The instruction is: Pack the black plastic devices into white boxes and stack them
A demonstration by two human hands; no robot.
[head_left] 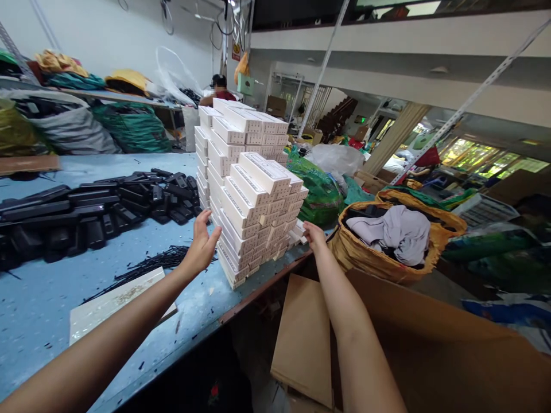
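A tall stack of long white boxes (241, 201) stands on the blue worktable, its top stepped and its near corner close to the table's edge. At the stack's left side is my left hand (202, 244), thumb and fingers apart, holding nothing. Whether its fingertips touch the boxes I cannot tell. On the other side, my right hand (315, 235) reaches toward the low boxes with its fingers partly bent and nothing plainly gripped. Beside it, a white box (298, 233) sticks out from the stack's lower right.
Black plastic devices (99, 212) lie piled on the table's left, with thin black strips (150, 264) and a white board (116, 304) nearer me. Below the table edge (258, 295) are cardboard boxes (303, 338). An orange sack (374, 252) stands right; a person (219, 90) is behind the stack.
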